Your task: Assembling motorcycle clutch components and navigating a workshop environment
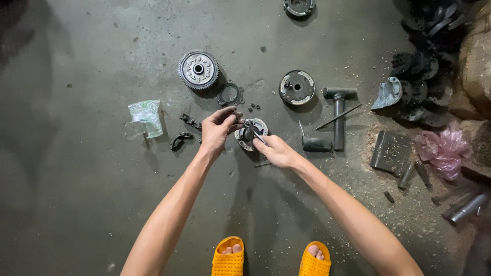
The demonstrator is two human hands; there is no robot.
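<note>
Hands meet over the round clutch plate [251, 134] on the floor. I see my left hand [217, 129] pinching a small part at its left edge; my right hand [273, 151] grips a thin tool [254, 132] angled far-left onto it.

round grey metal clutch plate [250, 134] flat on the concrete floor [92, 194], dark centre

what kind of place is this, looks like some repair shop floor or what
Probably a small mechanical repair workshop, worked at floor level: a toothed gear drum and round metal plate lie on the stained concrete floor, with a hammer beside them.
</note>
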